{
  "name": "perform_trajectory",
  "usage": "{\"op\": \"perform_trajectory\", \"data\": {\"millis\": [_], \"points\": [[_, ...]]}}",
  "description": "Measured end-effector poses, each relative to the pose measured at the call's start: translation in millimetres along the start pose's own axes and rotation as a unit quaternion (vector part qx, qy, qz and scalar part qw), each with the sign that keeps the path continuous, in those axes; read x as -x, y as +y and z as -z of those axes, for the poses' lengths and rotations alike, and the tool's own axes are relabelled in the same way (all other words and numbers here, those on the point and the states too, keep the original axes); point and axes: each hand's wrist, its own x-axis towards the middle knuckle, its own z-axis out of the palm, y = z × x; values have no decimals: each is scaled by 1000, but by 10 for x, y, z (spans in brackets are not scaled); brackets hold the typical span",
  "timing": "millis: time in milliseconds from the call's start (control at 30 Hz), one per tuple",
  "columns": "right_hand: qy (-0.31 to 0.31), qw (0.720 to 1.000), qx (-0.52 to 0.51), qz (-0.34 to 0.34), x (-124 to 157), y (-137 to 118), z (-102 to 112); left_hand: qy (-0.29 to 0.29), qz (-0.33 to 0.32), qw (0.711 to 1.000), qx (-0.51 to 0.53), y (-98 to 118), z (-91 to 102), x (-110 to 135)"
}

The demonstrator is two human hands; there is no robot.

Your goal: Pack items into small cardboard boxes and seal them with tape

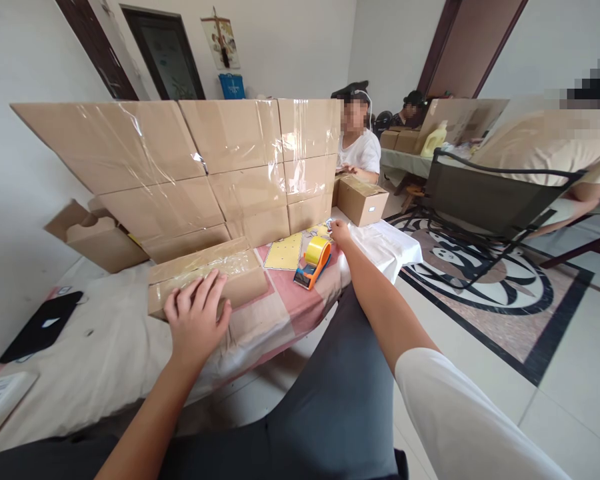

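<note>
A taped cardboard box (240, 283) lies lengthwise on the cloth-covered table before me. My left hand (197, 310) rests on its top and near edge, fingers spread, holding nothing. Farther right, my right hand (340, 231) reaches out over the table with its fingers drawn together. At its fingertips is a small whitish-blue thing too small to name. An orange and blue tape dispenser (313, 263) with a roll of yellow tape stands between my hands. Behind it lies a yellow patterned sheet (284, 252), partly hidden.
Stacked cardboard boxes (245, 150) form a wall behind the work area. An open box (97, 240) stands left, near a black flat item (43, 323). Another closed box (363, 200) sits at the right end by a person (363, 150). A folding chair (480, 207) stands right.
</note>
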Motion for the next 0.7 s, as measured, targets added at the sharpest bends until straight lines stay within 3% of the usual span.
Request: {"op": "perform_trajectory", "data": {"millis": [200,700], "points": [[24,999,-10,-25,-23,22,24,6,-4,1000,-2,-1,-8,-1],[-13,999,-45,-27,58,-37,40,3,0,1000,3,11,-8,6]]}}
